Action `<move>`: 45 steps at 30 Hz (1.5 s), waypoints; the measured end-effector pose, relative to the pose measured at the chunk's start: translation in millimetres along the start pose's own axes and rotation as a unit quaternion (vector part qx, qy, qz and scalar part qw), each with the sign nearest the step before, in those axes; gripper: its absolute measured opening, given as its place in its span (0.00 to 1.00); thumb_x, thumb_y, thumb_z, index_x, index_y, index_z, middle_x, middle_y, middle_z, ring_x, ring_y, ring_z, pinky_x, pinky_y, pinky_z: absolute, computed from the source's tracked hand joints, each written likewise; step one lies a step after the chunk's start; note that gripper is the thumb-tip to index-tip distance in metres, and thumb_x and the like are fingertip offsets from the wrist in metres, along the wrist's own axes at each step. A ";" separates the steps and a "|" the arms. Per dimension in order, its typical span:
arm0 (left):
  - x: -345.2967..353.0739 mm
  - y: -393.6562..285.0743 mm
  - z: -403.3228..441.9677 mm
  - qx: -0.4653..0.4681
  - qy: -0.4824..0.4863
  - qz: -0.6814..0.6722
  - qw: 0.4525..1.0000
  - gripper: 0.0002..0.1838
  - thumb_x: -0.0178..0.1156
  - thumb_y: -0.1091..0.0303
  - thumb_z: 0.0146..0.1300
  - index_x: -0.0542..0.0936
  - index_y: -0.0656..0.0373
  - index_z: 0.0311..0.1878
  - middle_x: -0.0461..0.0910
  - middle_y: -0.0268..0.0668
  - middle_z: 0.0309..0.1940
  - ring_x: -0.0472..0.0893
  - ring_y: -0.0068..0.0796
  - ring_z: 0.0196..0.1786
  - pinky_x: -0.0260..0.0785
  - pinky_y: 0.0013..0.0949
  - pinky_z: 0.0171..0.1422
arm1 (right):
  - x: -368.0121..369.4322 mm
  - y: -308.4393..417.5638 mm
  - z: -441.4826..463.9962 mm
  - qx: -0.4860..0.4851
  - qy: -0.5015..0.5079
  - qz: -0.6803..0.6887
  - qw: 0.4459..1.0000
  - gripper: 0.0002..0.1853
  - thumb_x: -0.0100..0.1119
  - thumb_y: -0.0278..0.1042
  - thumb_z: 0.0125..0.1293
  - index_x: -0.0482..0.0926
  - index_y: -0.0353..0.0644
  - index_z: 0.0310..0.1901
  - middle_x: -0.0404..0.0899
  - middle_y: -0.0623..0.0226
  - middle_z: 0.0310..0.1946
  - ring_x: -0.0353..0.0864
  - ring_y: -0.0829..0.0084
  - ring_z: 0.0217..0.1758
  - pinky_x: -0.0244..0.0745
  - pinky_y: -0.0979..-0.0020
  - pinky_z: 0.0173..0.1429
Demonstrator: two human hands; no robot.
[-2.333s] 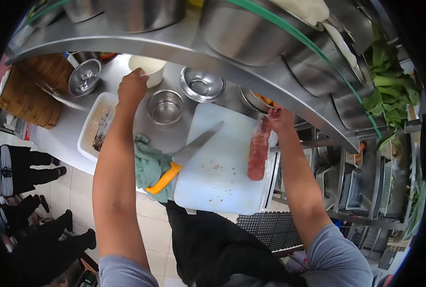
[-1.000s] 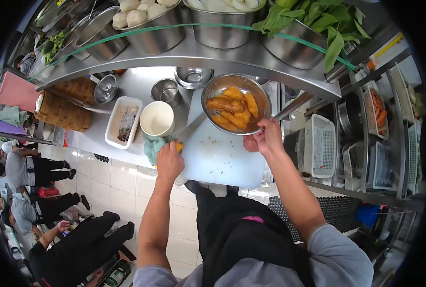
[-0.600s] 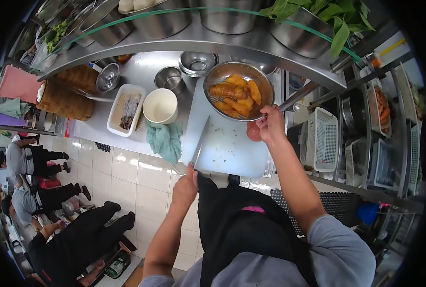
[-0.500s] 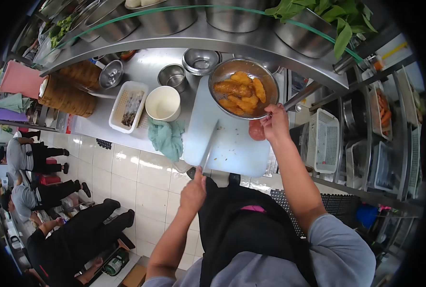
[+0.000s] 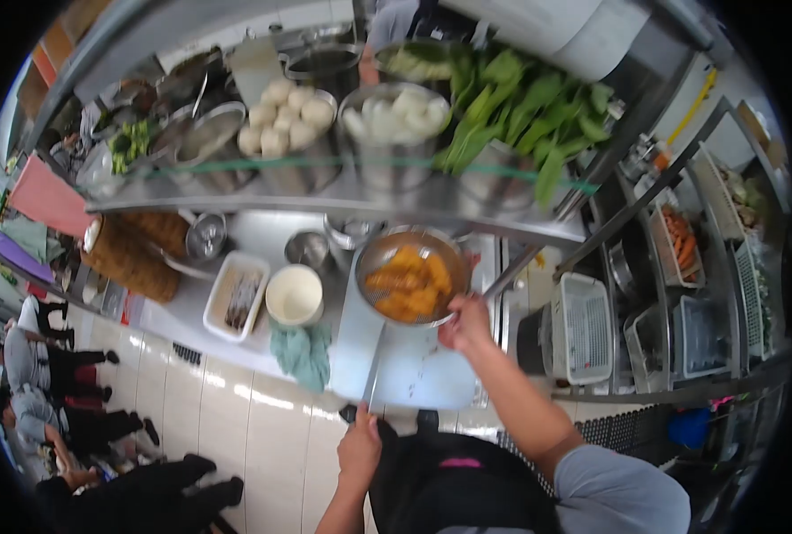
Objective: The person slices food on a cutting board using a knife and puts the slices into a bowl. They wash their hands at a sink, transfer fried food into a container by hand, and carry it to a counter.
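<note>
My left hand [image 5: 360,449] is closed around the handle of a knife [image 5: 375,368], whose blade points away from me over the left part of the pale cutting board [image 5: 414,369]. Gripped at its near right rim by my right hand [image 5: 467,322] is a round metal strainer [image 5: 367,260]. Several golden-orange fried pieces [image 5: 411,283] lie inside it. The strainer is over the far part of the board; whether it touches the board I cannot tell. Small dark crumbs are scattered on the board near me.
Left of the board are a white tub [image 5: 294,296], a green cloth [image 5: 302,354] and a white basket [image 5: 236,294]. A steel shelf [image 5: 369,212] with containers and leafy greens [image 5: 525,107] spans the far side. Racks [image 5: 583,329] stand right. Other people are at left.
The view has tilted up, showing more of the shelf's containers. The strainer has shifted toward me and left relative to the board. Both hands keep their holds.
</note>
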State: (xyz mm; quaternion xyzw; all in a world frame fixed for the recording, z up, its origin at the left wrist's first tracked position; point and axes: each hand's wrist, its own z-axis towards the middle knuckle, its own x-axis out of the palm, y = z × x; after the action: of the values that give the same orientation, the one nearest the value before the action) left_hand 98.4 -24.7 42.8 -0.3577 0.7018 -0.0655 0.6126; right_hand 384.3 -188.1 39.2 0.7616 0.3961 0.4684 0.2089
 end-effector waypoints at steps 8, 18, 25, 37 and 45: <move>38.3 -10.8 -6.0 0.011 0.055 0.053 0.997 0.24 0.50 0.56 0.79 0.69 0.53 0.72 0.84 0.55 0.32 0.86 0.60 0.34 0.79 0.60 0.37 | 27.8 -38.8 -9.6 0.015 -0.049 -0.054 0.997 0.18 0.56 0.15 0.53 0.69 0.53 0.39 0.66 0.77 0.22 0.62 0.79 0.18 0.55 0.71 0.21; -0.2 16.7 -33.8 0.031 0.042 0.112 0.992 0.27 0.54 0.49 0.78 0.70 0.44 0.76 0.79 0.42 0.34 0.85 0.49 0.27 0.78 0.51 0.29 | 10.7 -31.5 -33.8 0.075 -0.023 -0.102 0.992 0.14 0.65 0.31 0.68 0.73 0.47 0.52 0.73 0.70 0.39 0.75 0.75 0.34 0.80 0.64 0.44; -2.5 30.6 -42.5 0.006 0.061 0.078 0.995 0.27 0.58 0.53 0.76 0.70 0.46 0.75 0.81 0.43 0.36 0.85 0.52 0.30 0.78 0.52 0.32 | 76.3 -125.1 -107.9 -0.131 0.382 -0.454 0.794 0.15 0.67 0.34 0.66 0.79 0.43 0.52 0.79 0.64 0.47 0.82 0.65 0.51 0.81 0.65 0.50; -30.7 62.8 -50.6 -0.054 0.023 0.090 0.994 0.25 0.58 0.55 0.76 0.72 0.44 0.73 0.81 0.41 0.36 0.85 0.49 0.32 0.78 0.50 0.34 | 166.6 -292.6 -83.3 -0.337 0.367 -0.714 0.492 0.12 0.58 0.29 0.65 0.83 0.48 0.50 0.77 0.63 0.52 0.74 0.58 0.59 0.68 0.52 0.63; -23.4 104.1 -52.1 0.013 -0.052 0.063 0.997 0.17 0.61 0.63 0.70 0.78 0.51 0.61 0.84 0.46 0.41 0.84 0.57 0.35 0.77 0.54 0.37 | 124.8 -178.0 -193.3 -0.400 0.433 -0.423 0.689 0.12 0.63 0.20 0.44 0.77 0.48 0.30 0.76 0.69 0.38 0.76 0.62 0.46 0.71 0.61 0.51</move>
State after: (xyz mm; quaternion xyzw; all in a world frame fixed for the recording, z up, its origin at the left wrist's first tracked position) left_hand 7.1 47.4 19.2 -0.3077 0.6895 -0.0170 0.6554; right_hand 172.7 8.0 76.6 0.0709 0.4981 0.7221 0.4749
